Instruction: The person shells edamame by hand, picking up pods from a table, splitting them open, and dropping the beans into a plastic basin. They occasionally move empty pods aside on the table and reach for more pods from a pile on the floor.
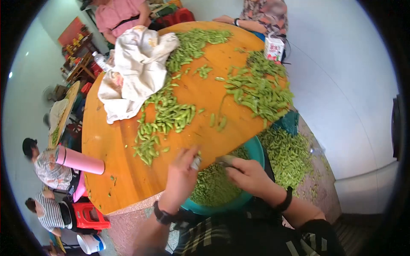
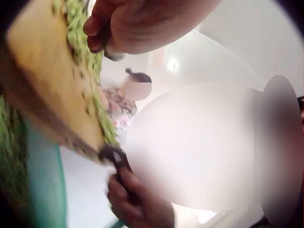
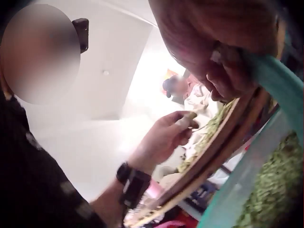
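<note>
My left hand [image 1: 181, 170] is beside the near edge of the wooden table [image 1: 124, 170], with a whitish wrap on one finger. In the right wrist view the left hand [image 3: 164, 137] pinches a small green piece [image 3: 191, 115], apparently a pod. To its right, my right hand [image 1: 250, 175] is over a teal basin [image 1: 259, 153] holding many small green pieces [image 1: 215, 185]. The right hand's fingers grip a small dark object [image 1: 225, 160], also visible in the left wrist view as a dark shape [image 2: 114, 156]; what it is, I cannot tell.
Green pods [image 1: 175, 117] lie in piles on the table, more [image 1: 260, 91] at its right. A white cloth [image 1: 139, 72], pink bottle [image 1: 81, 160] and small carton [image 1: 274, 48] stand or lie there. Many pods [image 1: 288, 160] cover the floor right of the basin. Several people sit around.
</note>
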Action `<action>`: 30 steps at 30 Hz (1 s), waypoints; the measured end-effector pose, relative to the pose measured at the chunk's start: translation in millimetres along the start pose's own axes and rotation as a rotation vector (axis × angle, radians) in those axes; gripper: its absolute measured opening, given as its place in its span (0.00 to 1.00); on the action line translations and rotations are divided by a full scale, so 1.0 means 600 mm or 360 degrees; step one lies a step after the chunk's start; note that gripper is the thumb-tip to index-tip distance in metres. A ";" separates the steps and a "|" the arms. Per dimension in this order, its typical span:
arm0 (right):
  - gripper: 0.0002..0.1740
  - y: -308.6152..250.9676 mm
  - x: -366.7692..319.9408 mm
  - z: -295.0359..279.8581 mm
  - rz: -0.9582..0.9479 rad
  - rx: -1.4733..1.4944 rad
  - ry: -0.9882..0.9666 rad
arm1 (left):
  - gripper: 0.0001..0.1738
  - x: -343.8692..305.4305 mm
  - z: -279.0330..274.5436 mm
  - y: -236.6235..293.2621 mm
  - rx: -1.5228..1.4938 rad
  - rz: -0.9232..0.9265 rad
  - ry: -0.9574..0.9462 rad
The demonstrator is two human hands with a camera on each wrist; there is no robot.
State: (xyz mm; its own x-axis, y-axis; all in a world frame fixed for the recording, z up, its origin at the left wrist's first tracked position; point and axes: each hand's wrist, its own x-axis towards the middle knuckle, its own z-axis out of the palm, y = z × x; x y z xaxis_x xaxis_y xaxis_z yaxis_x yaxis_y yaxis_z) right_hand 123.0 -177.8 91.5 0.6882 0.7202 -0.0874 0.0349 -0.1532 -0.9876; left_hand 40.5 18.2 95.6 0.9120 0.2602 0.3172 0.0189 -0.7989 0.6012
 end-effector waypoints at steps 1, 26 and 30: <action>0.12 0.002 0.003 0.005 0.0013 0.0112 -0.0067 | 0.23 -0.012 0.012 0.013 -0.0117 0.0023 -0.0068; 0.06 0.101 -0.035 0.021 0.0495 0.0826 -0.0072 | 0.21 -0.080 0.100 0.001 -0.1131 -0.0464 -0.0589; 0.06 0.105 -0.035 0.000 0.0715 0.1022 -0.0151 | 0.19 -0.090 0.116 -0.024 -0.1592 -0.0846 -0.0686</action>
State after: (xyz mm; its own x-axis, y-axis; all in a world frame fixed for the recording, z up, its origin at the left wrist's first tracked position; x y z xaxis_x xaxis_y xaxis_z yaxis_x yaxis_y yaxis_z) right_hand 110.6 -202.3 31.2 0.4716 0.7409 -0.4781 -0.6770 -0.0432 -0.7347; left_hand 19.6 -22.0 19.0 0.9519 0.0742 -0.2974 0.2812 0.1745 0.9436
